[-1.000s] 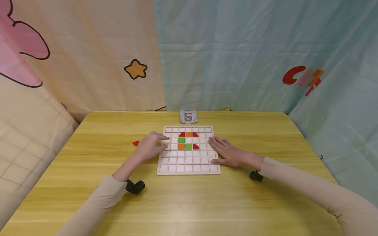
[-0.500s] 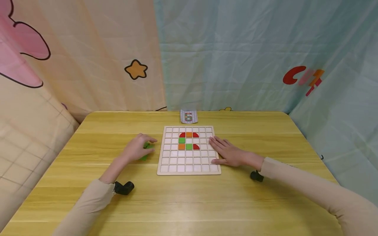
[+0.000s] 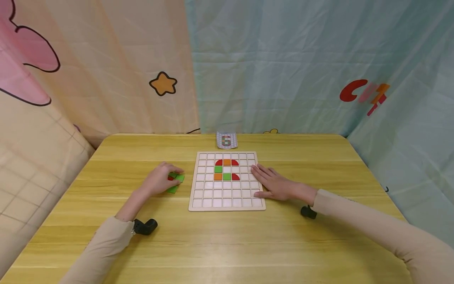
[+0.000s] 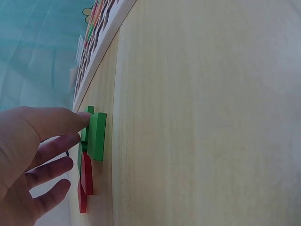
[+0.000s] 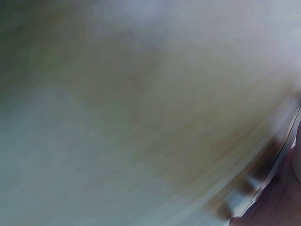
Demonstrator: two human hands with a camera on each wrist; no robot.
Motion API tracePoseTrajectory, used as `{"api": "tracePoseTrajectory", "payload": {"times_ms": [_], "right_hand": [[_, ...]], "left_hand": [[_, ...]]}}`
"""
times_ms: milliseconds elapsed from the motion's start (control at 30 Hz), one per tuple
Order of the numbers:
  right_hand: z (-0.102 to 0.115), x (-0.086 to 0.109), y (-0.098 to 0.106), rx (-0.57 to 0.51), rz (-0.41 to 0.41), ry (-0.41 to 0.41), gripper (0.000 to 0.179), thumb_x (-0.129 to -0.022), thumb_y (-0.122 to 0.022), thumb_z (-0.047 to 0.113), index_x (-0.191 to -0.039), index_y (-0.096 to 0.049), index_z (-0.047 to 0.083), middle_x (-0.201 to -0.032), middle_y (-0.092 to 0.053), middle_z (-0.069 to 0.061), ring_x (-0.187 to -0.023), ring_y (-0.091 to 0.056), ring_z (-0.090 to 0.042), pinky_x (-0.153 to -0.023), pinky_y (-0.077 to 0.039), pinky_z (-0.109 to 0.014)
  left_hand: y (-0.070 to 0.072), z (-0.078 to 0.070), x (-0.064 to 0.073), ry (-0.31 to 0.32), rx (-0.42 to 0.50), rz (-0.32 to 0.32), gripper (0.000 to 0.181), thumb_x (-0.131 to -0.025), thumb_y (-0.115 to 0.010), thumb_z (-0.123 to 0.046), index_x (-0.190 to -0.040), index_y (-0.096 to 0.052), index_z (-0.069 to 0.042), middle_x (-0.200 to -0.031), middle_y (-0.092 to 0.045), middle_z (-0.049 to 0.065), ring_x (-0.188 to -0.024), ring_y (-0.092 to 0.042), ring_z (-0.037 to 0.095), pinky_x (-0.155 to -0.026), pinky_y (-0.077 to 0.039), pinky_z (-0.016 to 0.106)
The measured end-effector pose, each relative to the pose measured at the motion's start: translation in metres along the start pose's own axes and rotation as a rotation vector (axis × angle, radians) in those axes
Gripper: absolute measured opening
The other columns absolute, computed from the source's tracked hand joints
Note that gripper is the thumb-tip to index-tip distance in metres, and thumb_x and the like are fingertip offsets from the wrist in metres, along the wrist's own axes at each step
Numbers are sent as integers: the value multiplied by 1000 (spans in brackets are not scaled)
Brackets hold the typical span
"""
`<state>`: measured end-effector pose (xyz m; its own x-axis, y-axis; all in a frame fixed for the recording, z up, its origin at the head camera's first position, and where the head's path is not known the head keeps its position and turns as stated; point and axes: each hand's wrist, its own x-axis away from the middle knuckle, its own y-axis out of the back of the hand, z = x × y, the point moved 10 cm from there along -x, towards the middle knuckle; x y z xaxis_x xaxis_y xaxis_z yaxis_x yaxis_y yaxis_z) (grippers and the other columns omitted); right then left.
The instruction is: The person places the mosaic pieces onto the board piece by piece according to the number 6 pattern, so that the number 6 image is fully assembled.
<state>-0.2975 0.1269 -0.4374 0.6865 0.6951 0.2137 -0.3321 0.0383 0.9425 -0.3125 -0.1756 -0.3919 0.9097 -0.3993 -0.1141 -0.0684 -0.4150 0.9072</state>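
Observation:
In the head view my left hand (image 3: 156, 179) is over a small group of tiles left of the grid board. Its thumb and forefinger are apart, with tiles showing between them. The left wrist view shows the thumb touching a green tile (image 4: 98, 136) and the other fingers loosely bent. Red tiles (image 4: 86, 174) lie beside the green ones; the hand hides part of the group. My right hand (image 3: 274, 183) lies flat with fingers spread on the right edge of the pale wooden grid board (image 3: 227, 207). Red, orange and green tiles (image 3: 227, 176) fill some squares.
A small pattern card (image 3: 226, 141) with a coloured figure on a grid stands behind the board at the table's back edge. Curtains (image 3: 283, 67) rise behind the wooden table (image 3: 227, 244). Black wrist devices (image 3: 145, 227) show below both forearms.
My left hand has moved left from the board's left edge to the loose tiles, uncovering green ones and covering a red one. My right hand stays put.

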Motion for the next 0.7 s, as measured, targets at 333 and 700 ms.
{"api": "tracePoseTrajectory", "payload": {"times_ms": [333, 700], "right_hand": [[-2, -1, -2, 12, 7, -9, 88, -96, -44, 55, -155, -2, 6, -163, 2, -11, -150, 2, -31, -118, -9, -56], [-2, -1, -2, 6, 8, -10, 88, -96, -44, 56, -155, -2, 7, -163, 2, -10, -150, 2, -30, -118, -8, -56]], "left_hand": [[-1, 3, -1, -1, 8, 10, 29, -83, -73, -11, -110, -72, -3, -111, -68, 16, -100, -55, 31, -79, -48, 44], [-5, 2, -4, -15, -7, 59, 26, -84, -73, -13, -109, -73, -5, -108, -67, 14, -99, -54, 30, -79, -46, 42]]}}
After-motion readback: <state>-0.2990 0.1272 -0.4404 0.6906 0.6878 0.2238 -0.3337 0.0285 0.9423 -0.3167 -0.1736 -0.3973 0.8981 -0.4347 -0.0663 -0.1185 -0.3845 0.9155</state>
